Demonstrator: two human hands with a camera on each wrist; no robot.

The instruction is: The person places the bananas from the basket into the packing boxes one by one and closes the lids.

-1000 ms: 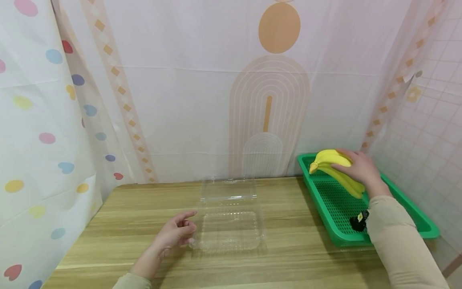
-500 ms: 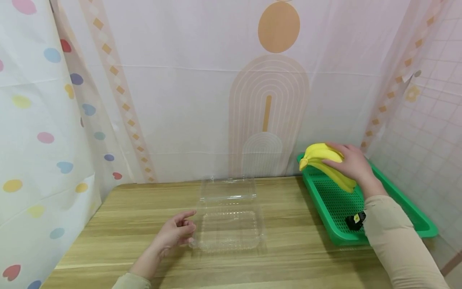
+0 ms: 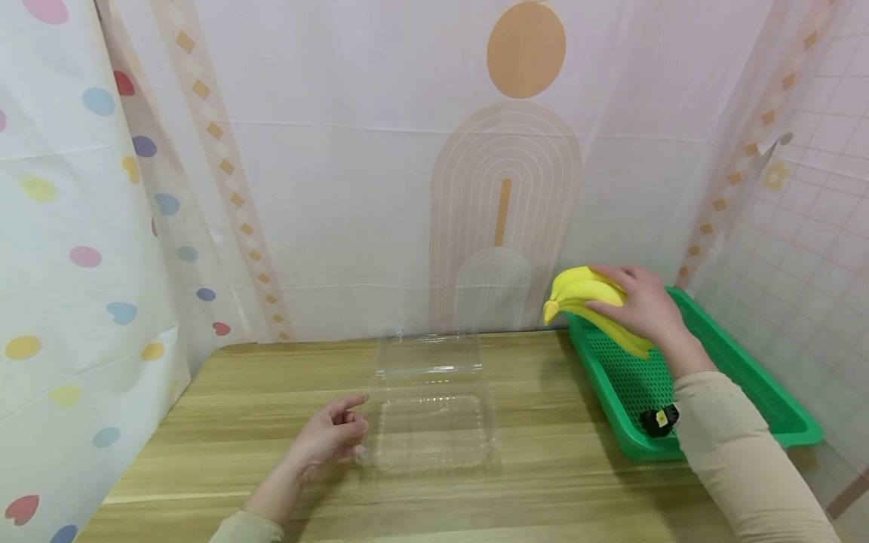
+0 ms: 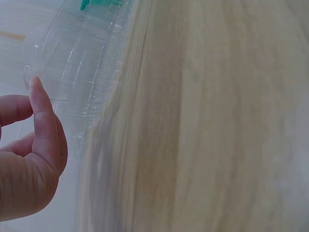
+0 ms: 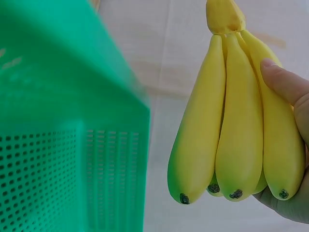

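On the tabletop (image 3: 190,452), near the middle, a clear plastic container (image 3: 434,434) lies with its lid (image 3: 429,354) folded back towards the curtain (image 3: 326,226), which probably leaves its hollow base easy to reach from above. Further right, a bunch of yellow bananas (image 3: 584,290) is up in the air by the far left corner of a green basket (image 3: 606,396), stem to the left, tips sloping down; a grip round the body rather than the stem seems to keep the cluster together.

The hands are well apart. The left hand (image 3: 329,437) is just beside the container's left edge, fingers loosely bent, gripping nothing that shows; whether it touches the plastic, I cannot tell. The right hand (image 3: 641,305) is clamped on the bananas, thumb on the near side, other fingers mostly hidden.
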